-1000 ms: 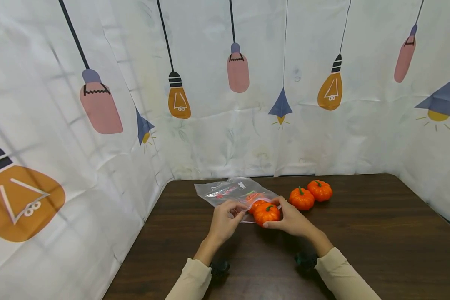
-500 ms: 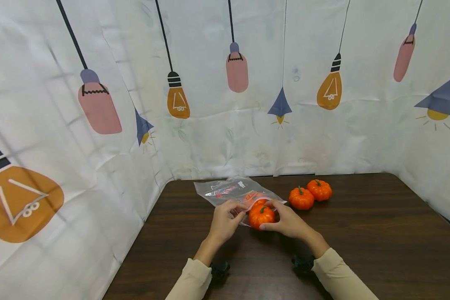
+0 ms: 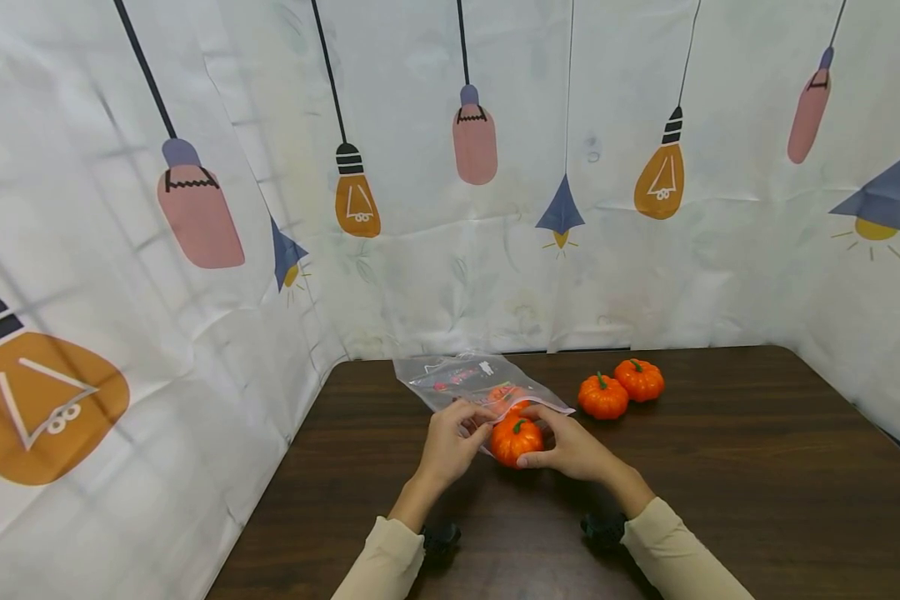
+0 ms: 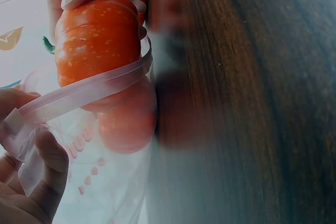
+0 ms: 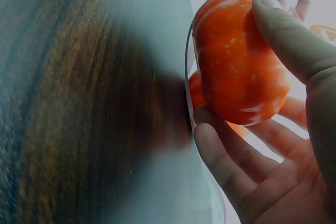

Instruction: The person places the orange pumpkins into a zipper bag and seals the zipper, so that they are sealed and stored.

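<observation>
In the head view my left hand (image 3: 450, 437) pinches the near edge of a clear plastic zip bag (image 3: 450, 375) between thumb and fingers. My right hand (image 3: 573, 446) grips a small orange toy pumpkin (image 3: 515, 443) at the bag's mouth. The left wrist view has this pumpkin (image 4: 97, 40) partly behind the bag's pale rim (image 4: 84, 93), its green stem pointing left. Another pumpkin (image 4: 128, 129) lies inside, seen through the plastic. The right wrist view shows thumb and fingers (image 5: 231, 156) on opposite sides of the held pumpkin (image 5: 236, 59).
Right of the bag, two more orange pumpkins, a nearer one (image 3: 602, 397) and a farther one (image 3: 640, 381), sit side by side on the dark wooden table (image 3: 757, 467). A white curtain (image 3: 420, 283) printed with lamps hangs behind the table and along its left side.
My right hand has carried the pumpkin left and slightly nearer, toward the left hand at the bag's mouth. The bag's edge has shifted a little; the left hand stays almost in place.
</observation>
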Motion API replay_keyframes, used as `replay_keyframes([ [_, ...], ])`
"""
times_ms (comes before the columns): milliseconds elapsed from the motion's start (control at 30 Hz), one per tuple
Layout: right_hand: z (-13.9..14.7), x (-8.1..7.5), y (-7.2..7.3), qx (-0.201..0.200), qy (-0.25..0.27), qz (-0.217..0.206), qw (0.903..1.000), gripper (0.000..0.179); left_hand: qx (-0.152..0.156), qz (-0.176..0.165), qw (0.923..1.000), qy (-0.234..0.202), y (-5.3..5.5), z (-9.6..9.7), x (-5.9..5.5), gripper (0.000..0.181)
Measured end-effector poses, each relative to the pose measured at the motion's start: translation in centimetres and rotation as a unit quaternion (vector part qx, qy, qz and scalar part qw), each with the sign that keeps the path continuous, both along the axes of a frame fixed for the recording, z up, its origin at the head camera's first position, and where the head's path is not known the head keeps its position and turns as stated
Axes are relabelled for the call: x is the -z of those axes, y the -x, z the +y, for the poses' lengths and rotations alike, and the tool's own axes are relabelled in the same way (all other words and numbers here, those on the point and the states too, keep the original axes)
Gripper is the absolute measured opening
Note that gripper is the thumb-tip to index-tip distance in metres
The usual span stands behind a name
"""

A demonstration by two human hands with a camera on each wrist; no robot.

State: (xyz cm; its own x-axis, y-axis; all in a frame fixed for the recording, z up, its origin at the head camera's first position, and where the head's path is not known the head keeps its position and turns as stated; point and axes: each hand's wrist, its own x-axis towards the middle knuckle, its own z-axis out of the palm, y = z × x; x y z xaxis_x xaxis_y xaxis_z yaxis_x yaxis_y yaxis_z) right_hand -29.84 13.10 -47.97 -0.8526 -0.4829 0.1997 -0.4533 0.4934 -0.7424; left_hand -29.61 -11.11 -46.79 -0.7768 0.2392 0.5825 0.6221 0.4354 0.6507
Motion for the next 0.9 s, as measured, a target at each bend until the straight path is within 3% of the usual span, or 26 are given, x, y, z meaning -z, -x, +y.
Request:
replay_keyframes([
  [167, -0.07, 0.25, 0.05, 0.010, 0.006, 0.009, 0.9999, 0.071, 0.008, 0.006, 0.9999, 0.003, -0.06, 0.12, -0.08, 0.011],
  [467, -0.57, 0.52, 0.05, 0.098, -0.009, 0.014, 0.9950, 0.078, 0.021, 0.006, 0.9997, 0.006, -0.19, 0.32, -0.07, 0.010],
  [900, -0.91, 0.71, -0.16, 0.163, -0.022, 0.022, 0.9862, 0.078, 0.026, 0.004, 0.9997, 0.001, -0.32, 0.44, -0.07, 0.011],
])
